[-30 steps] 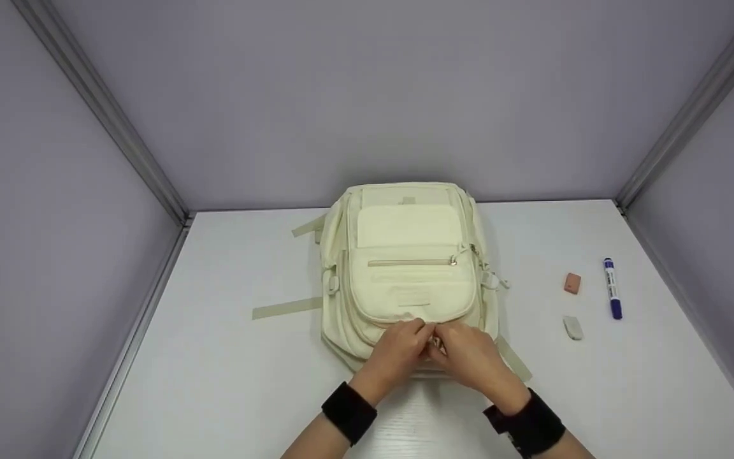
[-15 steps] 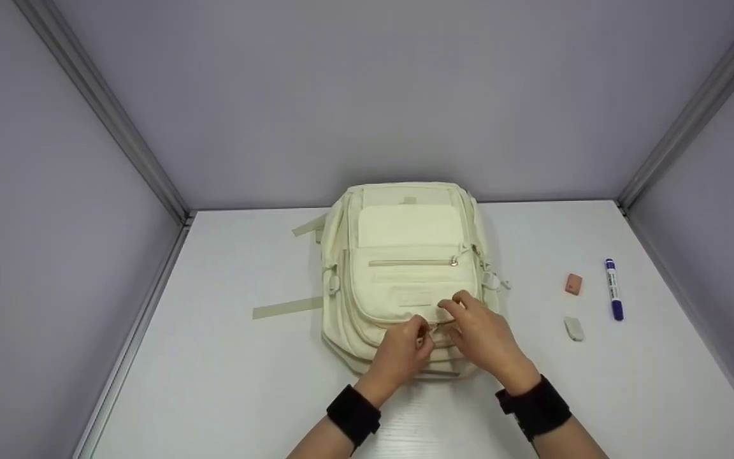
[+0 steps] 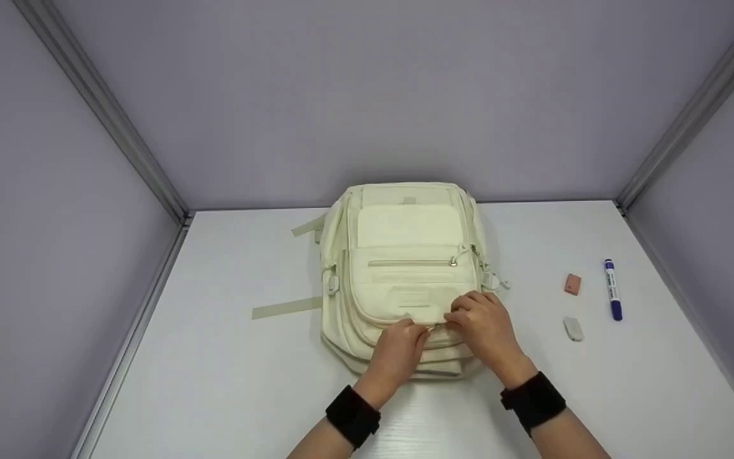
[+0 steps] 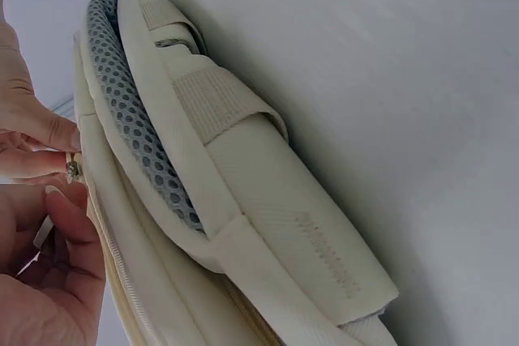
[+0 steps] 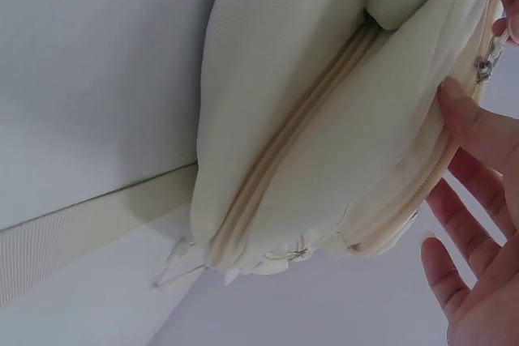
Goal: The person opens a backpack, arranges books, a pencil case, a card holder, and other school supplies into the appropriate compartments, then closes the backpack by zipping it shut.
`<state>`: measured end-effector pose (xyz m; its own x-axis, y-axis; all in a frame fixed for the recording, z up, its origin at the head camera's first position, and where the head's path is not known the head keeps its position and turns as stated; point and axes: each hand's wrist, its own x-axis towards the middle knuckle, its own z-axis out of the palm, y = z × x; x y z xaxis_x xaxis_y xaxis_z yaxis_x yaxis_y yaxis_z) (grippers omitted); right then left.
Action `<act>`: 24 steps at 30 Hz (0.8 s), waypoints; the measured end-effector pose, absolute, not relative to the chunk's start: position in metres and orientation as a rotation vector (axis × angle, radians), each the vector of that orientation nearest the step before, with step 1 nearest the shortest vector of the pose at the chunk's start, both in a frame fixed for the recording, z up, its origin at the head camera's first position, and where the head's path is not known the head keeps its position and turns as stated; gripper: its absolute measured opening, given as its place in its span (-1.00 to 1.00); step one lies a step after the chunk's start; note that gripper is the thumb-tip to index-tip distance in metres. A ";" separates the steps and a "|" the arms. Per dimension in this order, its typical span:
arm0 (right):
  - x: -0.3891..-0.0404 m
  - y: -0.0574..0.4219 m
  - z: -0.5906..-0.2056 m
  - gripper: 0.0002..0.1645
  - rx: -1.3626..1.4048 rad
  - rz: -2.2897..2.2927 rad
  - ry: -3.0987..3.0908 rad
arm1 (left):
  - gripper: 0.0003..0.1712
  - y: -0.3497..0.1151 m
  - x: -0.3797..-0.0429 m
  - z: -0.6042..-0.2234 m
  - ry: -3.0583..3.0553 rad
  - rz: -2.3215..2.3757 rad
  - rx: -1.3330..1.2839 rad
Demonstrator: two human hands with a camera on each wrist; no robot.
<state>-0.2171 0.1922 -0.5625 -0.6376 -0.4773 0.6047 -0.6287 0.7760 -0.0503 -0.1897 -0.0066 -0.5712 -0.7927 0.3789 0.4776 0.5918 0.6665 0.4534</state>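
A cream backpack (image 3: 411,226) lies on the table, its front pocket facing up. At that pocket's lower edge, my left hand (image 3: 397,349) pinches a zipper pull, seen between thumb and fingers as a pale tab (image 4: 43,232). The metal zipper slider (image 5: 484,69) sits on the seam just beyond those fingertips. To the right of it, my right hand (image 3: 485,325) grips the pocket edge by the zipper. In the right wrist view its thumb (image 5: 466,111) presses one side of the seam, and the other fingers lie along the far side.
Right of the backpack on the white table (image 3: 214,382) lie a reddish eraser (image 3: 572,284), a whitish eraser (image 3: 573,328) and a blue-capped marker (image 3: 613,290). Straps (image 3: 287,308) stretch out on the left. Grey panels (image 3: 367,95) wall in the back and sides.
My right hand has left its place against the left hand, moved up and right, and closed on the pocket edge. The left hand stays at the zipper pull; the backpack barely shifts.
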 end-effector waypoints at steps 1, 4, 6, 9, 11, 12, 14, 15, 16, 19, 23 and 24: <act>-0.218 0.193 -0.563 -0.77 0.822 0.350 -2.377 | -0.93 -0.008 -0.189 -0.571 -2.531 -0.860 -0.767; -0.219 0.194 -0.563 -0.77 0.823 0.381 -2.369 | -0.93 -0.014 -0.188 -0.570 -2.514 -0.848 -0.760; -0.219 0.195 -0.563 -0.77 0.822 0.402 -2.373 | -0.93 -0.019 -0.188 -0.570 -2.517 -0.839 -0.746; -0.218 0.196 -0.564 -0.78 0.819 0.425 -2.382 | -0.94 -0.029 -0.186 -0.568 -2.538 -0.859 -0.712; -0.217 0.197 -0.564 -0.79 0.814 0.430 -2.383 | -0.94 -0.038 -0.184 -0.567 -2.547 -0.890 -0.683; -0.217 0.197 -0.564 -0.80 0.813 0.431 -2.381 | -0.94 -0.043 -0.184 -0.567 -2.547 -0.908 -0.672; -0.216 0.198 -0.564 -0.82 0.816 0.432 -2.374 | -0.95 -0.052 -0.183 -0.567 -2.544 -0.936 -0.647; -0.216 0.198 -0.564 -0.82 0.820 0.436 -2.367 | -0.95 -0.056 -0.183 -0.567 -2.542 -0.942 -0.636; -0.216 0.198 -0.565 -0.81 0.825 0.443 -2.359 | -0.95 -0.059 -0.182 -0.566 -2.540 -0.950 -0.625; -0.216 0.199 -0.566 -0.79 0.861 0.475 -2.333 | -0.96 -0.070 -0.182 -0.566 -2.534 -0.957 -0.596; -0.215 0.199 -0.566 -0.75 0.906 0.542 -2.336 | -0.96 -0.082 -0.180 -0.564 -2.533 -0.956 -0.551; -0.215 0.199 -0.565 -0.75 0.910 0.557 -2.350 | -0.95 -0.085 -0.180 -0.564 -2.533 -0.954 -0.544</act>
